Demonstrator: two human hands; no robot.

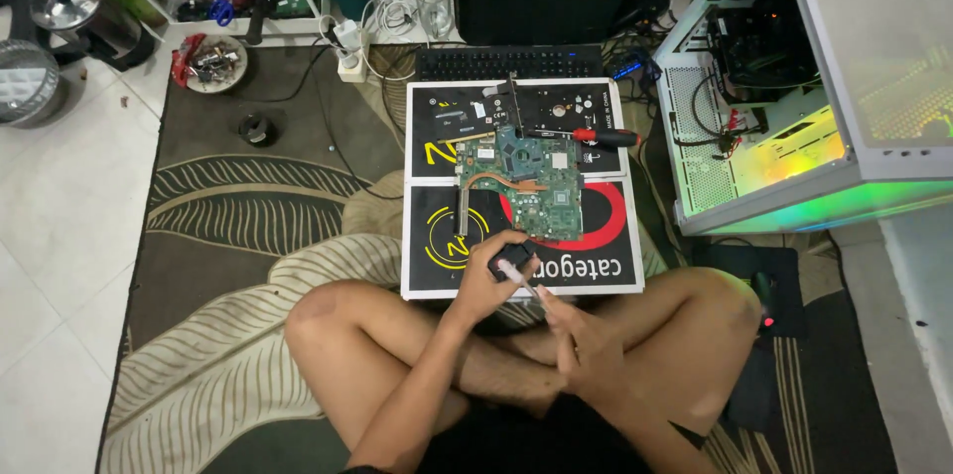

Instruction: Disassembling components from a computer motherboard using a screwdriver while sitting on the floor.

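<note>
I sit cross-legged on a patterned rug. My left hand [486, 280] grips a small black fan-like part [513, 258] just above my knees. My right hand [576, 330] holds a thin pale tool [523, 279] whose tip touches that black part. Just beyond my hands lies a green laptop motherboard [531, 181] with a copper heat pipe, resting on a black-and-white flat box [606, 261]. A red-handled screwdriver [601, 136] lies on the box at the board's far right.
An open white computer case [784, 127] glowing green stands at right. A black keyboard [508, 62] and monitor lie beyond the box. A power strip with cables [349, 47], a bowl of small parts [213, 62] and a computer mouse [764, 300] are around.
</note>
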